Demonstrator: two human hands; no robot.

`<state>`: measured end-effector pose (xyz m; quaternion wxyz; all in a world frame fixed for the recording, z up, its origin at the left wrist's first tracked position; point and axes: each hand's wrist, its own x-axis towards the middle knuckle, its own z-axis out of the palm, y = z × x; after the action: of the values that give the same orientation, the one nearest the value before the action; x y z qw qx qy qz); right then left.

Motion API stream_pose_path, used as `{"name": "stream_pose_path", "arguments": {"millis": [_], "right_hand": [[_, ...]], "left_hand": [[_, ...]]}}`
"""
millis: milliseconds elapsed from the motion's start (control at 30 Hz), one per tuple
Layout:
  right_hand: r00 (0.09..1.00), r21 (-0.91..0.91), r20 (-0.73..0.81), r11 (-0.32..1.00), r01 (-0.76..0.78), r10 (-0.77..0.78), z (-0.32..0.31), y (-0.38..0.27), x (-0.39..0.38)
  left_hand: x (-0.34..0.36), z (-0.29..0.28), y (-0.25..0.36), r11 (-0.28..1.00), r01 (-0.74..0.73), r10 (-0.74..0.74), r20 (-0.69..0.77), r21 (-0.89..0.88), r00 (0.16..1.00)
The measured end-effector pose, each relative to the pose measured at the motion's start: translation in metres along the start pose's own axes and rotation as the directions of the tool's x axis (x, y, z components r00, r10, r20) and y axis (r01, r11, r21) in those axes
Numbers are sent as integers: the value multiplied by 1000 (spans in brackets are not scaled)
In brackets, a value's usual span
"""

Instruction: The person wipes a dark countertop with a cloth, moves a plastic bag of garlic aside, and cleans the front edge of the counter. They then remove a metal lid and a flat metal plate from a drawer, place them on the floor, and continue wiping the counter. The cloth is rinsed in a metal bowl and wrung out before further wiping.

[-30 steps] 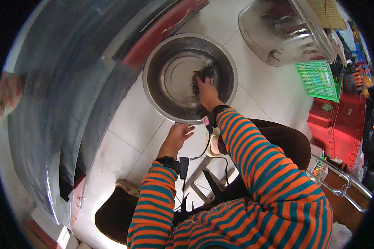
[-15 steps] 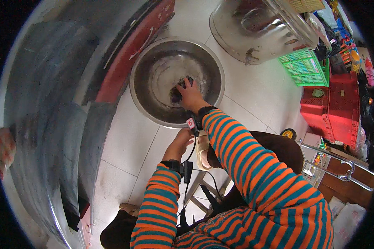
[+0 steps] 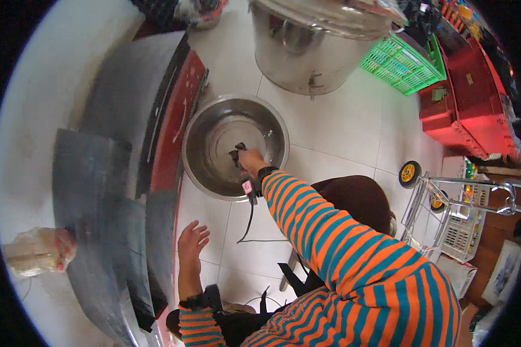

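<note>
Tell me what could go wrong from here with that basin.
The basin might slide on the tiled floor if the right hand pushes hard, since the left hand is open and apart from it. The black cable hanging by the right hand could catch on the basin's near rim. The dark lump in the right hand might slip loose.
</note>
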<state>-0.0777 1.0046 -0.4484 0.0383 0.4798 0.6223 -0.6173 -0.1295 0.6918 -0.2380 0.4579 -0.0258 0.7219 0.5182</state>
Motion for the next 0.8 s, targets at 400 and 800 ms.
{"name": "stream_pose_path", "arguments": {"millis": [400,800], "right_hand": [[926,49,252,960,277,-281,-45,-136,-85],[969,-86,-15,966,245,-247,-68,-157,-111]], "left_hand": [[-107,96,151,947,-310,307,45,79,951],[-90,65,225,763,-628,639,38,-153,768]]}}
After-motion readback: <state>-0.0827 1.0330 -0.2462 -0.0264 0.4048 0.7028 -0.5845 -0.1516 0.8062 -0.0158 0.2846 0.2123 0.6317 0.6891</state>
